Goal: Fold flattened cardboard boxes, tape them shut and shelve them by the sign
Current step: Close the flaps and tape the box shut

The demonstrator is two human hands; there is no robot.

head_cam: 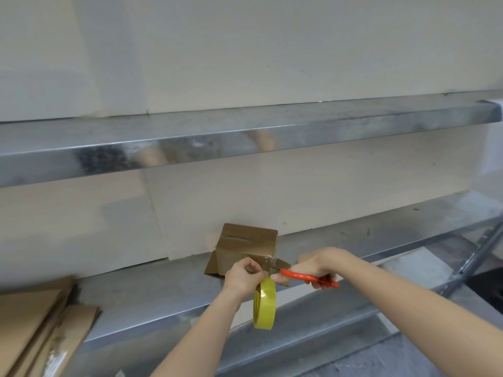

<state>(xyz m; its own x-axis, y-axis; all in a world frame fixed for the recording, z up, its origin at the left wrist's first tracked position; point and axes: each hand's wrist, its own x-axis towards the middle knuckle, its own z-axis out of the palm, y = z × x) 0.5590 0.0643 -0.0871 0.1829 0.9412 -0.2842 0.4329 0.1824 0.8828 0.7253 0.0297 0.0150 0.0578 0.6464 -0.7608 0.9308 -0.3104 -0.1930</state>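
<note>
A small brown cardboard box [246,246] stands on the steel shelf [152,289], its flaps partly folded and a strip of clear tape running from its near corner. My left hand [245,277] pinches that tape, and the yellow tape roll [264,304] hangs below it. My right hand [315,263] grips orange-handled scissors [307,276], whose blades sit at the tape just beside the box.
A stack of flattened cardboard boxes [38,325] lies at the shelf's left end. A second steel shelf [245,137] runs overhead against the cream wall. Lower right shows grey floor and a metal frame leg [471,259].
</note>
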